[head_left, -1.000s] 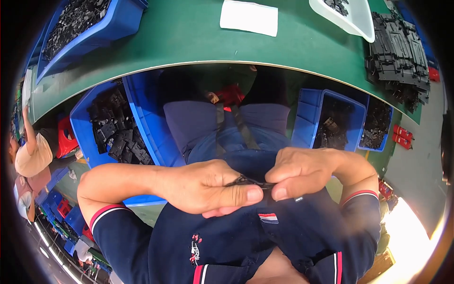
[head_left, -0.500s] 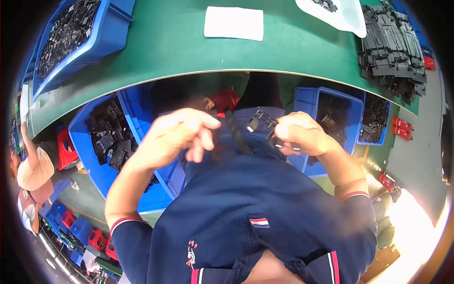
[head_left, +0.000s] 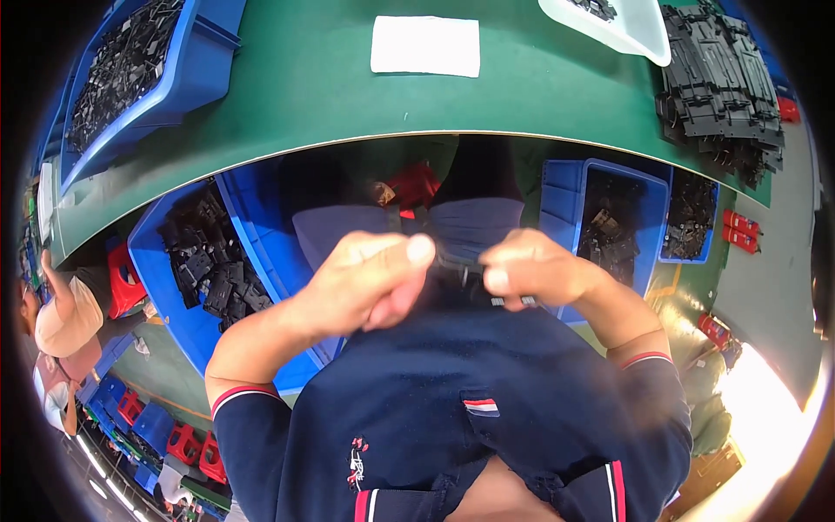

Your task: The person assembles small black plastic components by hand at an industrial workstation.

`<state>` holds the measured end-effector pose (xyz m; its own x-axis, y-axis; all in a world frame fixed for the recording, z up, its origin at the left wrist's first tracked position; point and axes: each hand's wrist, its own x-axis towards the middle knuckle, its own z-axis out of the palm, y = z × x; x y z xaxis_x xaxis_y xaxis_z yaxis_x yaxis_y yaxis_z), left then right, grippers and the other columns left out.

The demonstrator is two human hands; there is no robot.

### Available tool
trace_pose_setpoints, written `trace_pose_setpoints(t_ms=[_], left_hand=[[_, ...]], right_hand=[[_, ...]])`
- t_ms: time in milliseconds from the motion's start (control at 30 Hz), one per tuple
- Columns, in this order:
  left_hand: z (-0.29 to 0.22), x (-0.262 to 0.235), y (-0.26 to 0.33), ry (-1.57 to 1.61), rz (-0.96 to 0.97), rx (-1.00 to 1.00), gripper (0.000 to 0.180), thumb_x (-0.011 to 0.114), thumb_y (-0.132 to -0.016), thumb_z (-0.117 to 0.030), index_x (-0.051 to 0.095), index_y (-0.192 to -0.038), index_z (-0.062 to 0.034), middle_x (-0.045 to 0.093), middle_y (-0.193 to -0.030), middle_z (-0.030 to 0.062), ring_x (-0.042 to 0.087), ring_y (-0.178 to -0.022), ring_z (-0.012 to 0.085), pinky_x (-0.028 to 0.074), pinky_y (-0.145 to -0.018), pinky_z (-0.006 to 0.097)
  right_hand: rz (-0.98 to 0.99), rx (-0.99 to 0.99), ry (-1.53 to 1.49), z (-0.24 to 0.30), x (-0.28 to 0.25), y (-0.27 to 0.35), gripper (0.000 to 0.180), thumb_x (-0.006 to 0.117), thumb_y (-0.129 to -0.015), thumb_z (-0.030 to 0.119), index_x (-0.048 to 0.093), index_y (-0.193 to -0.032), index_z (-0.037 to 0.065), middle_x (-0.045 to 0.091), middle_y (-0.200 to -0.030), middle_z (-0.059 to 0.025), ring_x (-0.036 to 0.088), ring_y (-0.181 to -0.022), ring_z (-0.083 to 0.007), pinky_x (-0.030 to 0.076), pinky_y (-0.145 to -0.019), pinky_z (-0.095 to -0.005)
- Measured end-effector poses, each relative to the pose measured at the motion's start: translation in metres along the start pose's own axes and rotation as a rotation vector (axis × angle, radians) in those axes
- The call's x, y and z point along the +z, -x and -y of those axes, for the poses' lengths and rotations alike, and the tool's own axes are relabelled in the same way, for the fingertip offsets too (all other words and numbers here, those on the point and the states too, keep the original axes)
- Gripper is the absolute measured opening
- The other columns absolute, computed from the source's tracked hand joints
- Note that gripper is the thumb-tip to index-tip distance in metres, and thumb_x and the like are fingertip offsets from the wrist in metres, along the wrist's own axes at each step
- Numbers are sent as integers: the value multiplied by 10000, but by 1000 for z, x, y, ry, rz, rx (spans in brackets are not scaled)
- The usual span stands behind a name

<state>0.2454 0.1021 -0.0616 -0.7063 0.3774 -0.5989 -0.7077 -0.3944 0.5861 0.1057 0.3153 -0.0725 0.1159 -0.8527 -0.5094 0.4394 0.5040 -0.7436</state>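
My right hand (head_left: 539, 270) is closed around a small black plastic part (head_left: 459, 264), held in front of my dark shirt. Small light-coloured ends show below its fingers. My left hand (head_left: 370, 283) is closed too, its thumb and curled fingers at the other end of the part. Blur and the dark shirt behind hide the part's exact shape and how the left fingertips grip it.
Above is a green table (head_left: 296, 104) with a white sheet (head_left: 425, 46), a white tray (head_left: 639, 39), stacked black panels (head_left: 722, 87) and a blue bin (head_left: 178, 78). Below its edge, blue bins of black parts stand at left (head_left: 252, 217) and right (head_left: 565, 187). A person (head_left: 70, 322) is at far left.
My left hand has moved right and its loose fingers have closed by the black part. My right hand has shifted slightly left, and the part now sits lower between both hands.
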Motion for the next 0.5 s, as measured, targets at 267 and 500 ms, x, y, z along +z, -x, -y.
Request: trace_pose_setpoints(t_ms=[267,500], left_hand=[[-22,-16,50,553,-721,941,321,436,-911,-149,443,-604,-55,399,-476,34,379,-349,106,274,-314,205],[14,0,-26,-45,-199,259,330,470,-953,-320,599,-1067,-39,607,-764,23,523,-560,52,383,-482,168]], right_hand=[[-346,-278,-299,-35,-30,35,331,546,-891,348,532,-761,44,538,-581,-80,453,-448,-101,345,-401,-234],[-372,-100,-35,-6,7,-7,439,455,-922,460,541,-761,61,480,-619,14,451,-529,-57,368,-474,-206]])
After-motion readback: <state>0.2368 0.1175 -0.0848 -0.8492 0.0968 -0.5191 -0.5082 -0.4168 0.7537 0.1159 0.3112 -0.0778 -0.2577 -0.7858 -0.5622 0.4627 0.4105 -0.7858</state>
